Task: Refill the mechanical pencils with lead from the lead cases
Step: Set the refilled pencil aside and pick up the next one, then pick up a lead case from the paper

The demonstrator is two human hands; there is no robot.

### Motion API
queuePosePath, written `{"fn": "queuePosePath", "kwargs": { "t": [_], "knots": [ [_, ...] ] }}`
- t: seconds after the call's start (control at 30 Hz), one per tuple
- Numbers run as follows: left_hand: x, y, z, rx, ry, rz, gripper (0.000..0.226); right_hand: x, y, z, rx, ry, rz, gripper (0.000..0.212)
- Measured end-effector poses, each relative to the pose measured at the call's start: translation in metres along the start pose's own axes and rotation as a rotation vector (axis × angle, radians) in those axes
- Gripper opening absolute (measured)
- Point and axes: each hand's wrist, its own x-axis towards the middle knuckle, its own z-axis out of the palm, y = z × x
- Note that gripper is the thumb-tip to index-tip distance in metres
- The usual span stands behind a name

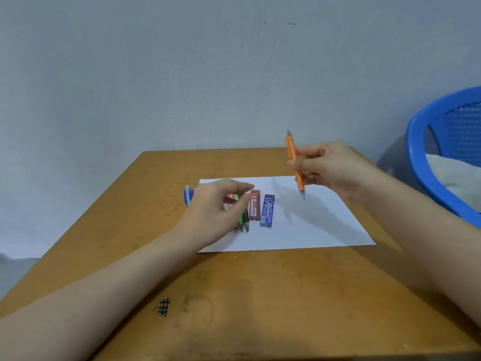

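Observation:
My right hand grips an orange mechanical pencil upright above the white sheet of paper, tip down. My left hand hovers over a row of mechanical pencils lying on the paper, its fingers curled with thumb and forefinger close together; whether it touches or holds one is hidden. Right of that row lie a red lead case and a blue lead case. Blue and purple pencils lie on the wood just left of the paper.
The brown wooden table stands against a grey wall. A blue plastic basket with a white cloth in it sits beside the table's right edge. A black hash mark is drawn on the near tabletop.

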Motion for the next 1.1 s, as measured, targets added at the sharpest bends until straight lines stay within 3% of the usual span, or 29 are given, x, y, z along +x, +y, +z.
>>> {"fn": "queuePosePath", "kwargs": {
  "t": [0.1,0.33,0.5,1.1],
  "knots": [
    [0.007,-0.017,0.0,0.319,-0.052,0.091,0.035,0.007,0.002,-0.016,-0.211,0.007,0.075,0.028],
    [0.016,-0.038,0.0,0.623,-0.209,-0.056,0.06,0.026,0.028,-0.026,-0.547,0.109,0.23,0.03],
    [0.017,-0.042,0.0,0.607,-0.282,-0.161,0.063,0.038,0.046,-0.026,-0.658,0.178,0.277,0.039],
    [0.017,-0.044,0.0,0.631,-0.318,-0.163,0.062,0.044,0.053,-0.026,-0.756,0.188,0.292,0.052]
  ]
}}
